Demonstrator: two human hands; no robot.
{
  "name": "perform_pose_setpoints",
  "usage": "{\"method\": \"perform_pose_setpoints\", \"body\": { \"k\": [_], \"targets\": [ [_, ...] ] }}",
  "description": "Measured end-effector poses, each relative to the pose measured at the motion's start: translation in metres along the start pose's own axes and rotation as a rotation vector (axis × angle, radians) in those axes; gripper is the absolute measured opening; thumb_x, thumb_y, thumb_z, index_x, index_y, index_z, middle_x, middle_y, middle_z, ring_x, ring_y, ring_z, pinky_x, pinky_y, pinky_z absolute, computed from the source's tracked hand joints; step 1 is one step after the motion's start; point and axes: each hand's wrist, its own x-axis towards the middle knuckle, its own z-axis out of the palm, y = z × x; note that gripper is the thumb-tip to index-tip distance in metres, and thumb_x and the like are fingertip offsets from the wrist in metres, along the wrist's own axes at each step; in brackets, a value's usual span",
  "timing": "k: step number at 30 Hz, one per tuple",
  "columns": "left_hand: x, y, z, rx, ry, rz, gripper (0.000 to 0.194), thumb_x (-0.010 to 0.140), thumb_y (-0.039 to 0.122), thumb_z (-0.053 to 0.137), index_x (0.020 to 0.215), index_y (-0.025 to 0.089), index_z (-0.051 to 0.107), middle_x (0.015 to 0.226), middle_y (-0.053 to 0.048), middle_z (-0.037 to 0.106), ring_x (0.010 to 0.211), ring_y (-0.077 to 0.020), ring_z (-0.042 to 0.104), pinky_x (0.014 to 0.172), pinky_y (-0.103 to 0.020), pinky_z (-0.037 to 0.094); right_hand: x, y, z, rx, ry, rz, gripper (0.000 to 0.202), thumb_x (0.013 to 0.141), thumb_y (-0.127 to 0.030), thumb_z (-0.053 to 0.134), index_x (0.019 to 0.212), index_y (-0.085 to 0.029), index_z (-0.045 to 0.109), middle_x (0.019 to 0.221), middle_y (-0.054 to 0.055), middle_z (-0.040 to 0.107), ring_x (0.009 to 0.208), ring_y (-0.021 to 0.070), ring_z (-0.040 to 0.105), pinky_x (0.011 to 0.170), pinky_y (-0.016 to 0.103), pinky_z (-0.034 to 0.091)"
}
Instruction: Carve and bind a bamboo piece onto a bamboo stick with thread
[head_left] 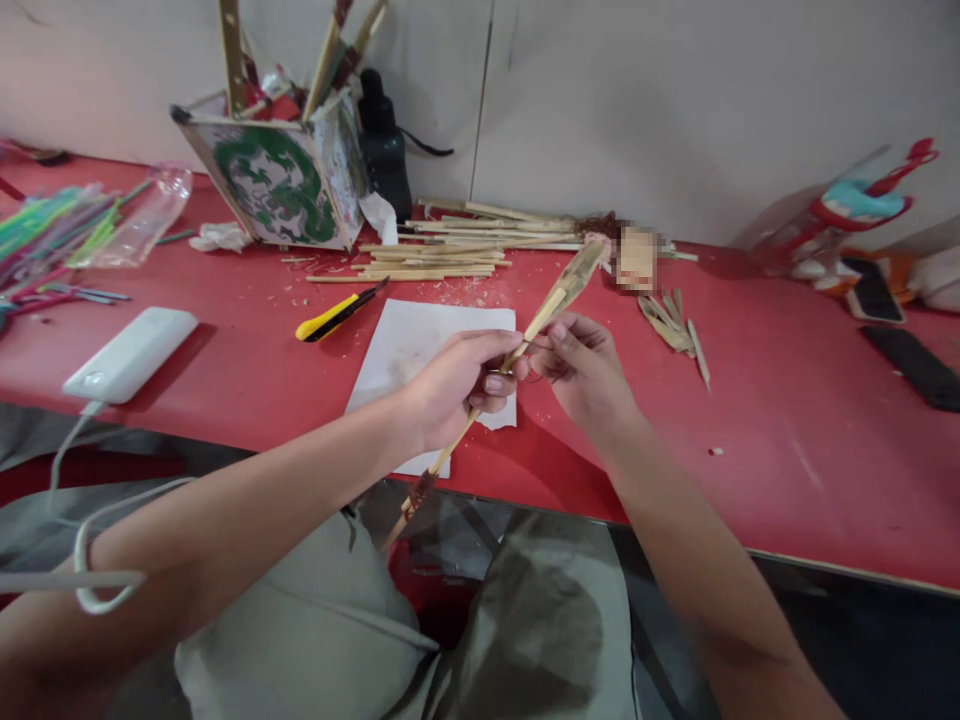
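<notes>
My left hand (469, 385) is wrapped round a thin bamboo stick (450, 447), which runs diagonally from below the table edge up to the right. A dried leaf (582, 277) lies along the stick's upper end, with a pale strip against it. Dark reddish thread (421, 488) is wound round the lower part of the stick. Close beside the stick, my right hand (581, 362) pinches a thin dark thread at the point where the left thumb presses. White paper (412, 335) lies on the red table (757, 450) beneath my left hand.
A yellow cutter (328, 317) lies left of the paper, near a white power bank (131, 355) with a cable. Bamboo sticks (435, 262) and a decorated box (277, 190) stand further back. Dried leaf pieces (673, 325) lie right; a black phone (913, 365) is far right.
</notes>
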Motion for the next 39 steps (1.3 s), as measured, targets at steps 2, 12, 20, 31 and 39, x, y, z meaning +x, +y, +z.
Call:
{"method": "perform_pose_setpoints", "body": {
  "k": [2, 12, 20, 31, 39],
  "targets": [
    [0.003, 0.002, -0.001, 0.027, 0.048, 0.033, 0.014, 0.095, 0.021, 0.057, 0.083, 0.014, 0.056, 0.075, 0.000, 0.055, 0.046, 0.0006, 0.036, 0.042, -0.014, 0.019, 0.001, 0.002, -0.001, -0.039, 0.040, -0.077, 0.039, 0.073, -0.057, 0.088, 0.074, -0.025, 0.066, 0.058, -0.008, 0.045, 0.049, 0.0081, 0.030, 0.050, 0.027, 0.028],
    [0.011, -0.005, 0.002, 0.403, 0.164, 0.162, 0.016, 0.097, 0.021, 0.055, 0.082, 0.018, 0.057, 0.069, 0.001, 0.058, 0.046, -0.0029, 0.037, 0.044, -0.019, 0.022, -0.009, -0.002, 0.003, -0.492, 0.364, -0.428, 0.027, 0.087, -0.047, 0.080, 0.074, -0.026, 0.070, 0.057, -0.005, 0.046, 0.053, 0.0119, 0.036, 0.049, 0.029, 0.029],
    [0.014, -0.010, -0.008, 0.560, 0.134, 0.290, 0.018, 0.096, 0.027, 0.056, 0.082, 0.018, 0.061, 0.067, 0.002, 0.060, 0.050, -0.0044, 0.040, 0.049, -0.021, 0.029, -0.007, 0.002, 0.002, -0.509, 0.399, -0.408, 0.031, 0.085, -0.048, 0.081, 0.070, -0.026, 0.065, 0.055, -0.006, 0.046, 0.051, 0.0119, 0.037, 0.048, 0.029, 0.029],
    [0.011, -0.017, -0.013, 0.457, 0.134, 0.167, 0.014, 0.094, 0.027, 0.063, 0.087, 0.016, 0.065, 0.068, 0.003, 0.055, 0.049, -0.0034, 0.036, 0.045, -0.021, 0.022, -0.006, 0.004, 0.000, -0.501, 0.368, -0.463, 0.035, 0.084, -0.052, 0.081, 0.071, -0.023, 0.065, 0.056, -0.006, 0.045, 0.051, 0.0105, 0.037, 0.049, 0.028, 0.030],
    [0.012, -0.008, -0.014, 0.264, 0.101, 0.034, 0.016, 0.098, 0.023, 0.058, 0.085, 0.014, 0.061, 0.073, 0.002, 0.049, 0.047, -0.0014, 0.028, 0.044, -0.018, 0.015, -0.003, 0.010, -0.007, -0.362, 0.277, -0.378, 0.032, 0.091, -0.055, 0.073, 0.083, -0.025, 0.079, 0.057, -0.004, 0.045, 0.051, 0.0105, 0.034, 0.050, 0.030, 0.025]
  ]
}}
